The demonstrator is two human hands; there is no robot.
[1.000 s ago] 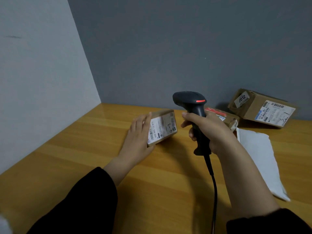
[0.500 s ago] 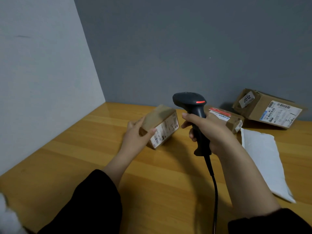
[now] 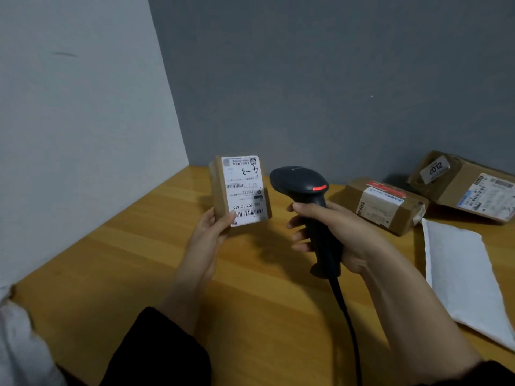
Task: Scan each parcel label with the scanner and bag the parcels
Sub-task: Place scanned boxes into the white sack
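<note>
The parcel is held upright above the table, gripped at its lower end by the left hand. The thumb is pinched onto a lower corner of the label, and the fingers are hidden behind the box. The label is turned toward the camera with its barcodes uncovered. Just beside it, the scanner is held by the right hand, fingers wrapped round the handle. Its head appears aimed past the label. Scanning is judged to be the step in hand. Next, the scanner's nose must be brought onto a barcode. Two more parcels are seen by the wall, with a white bag flat nearby.
</note>
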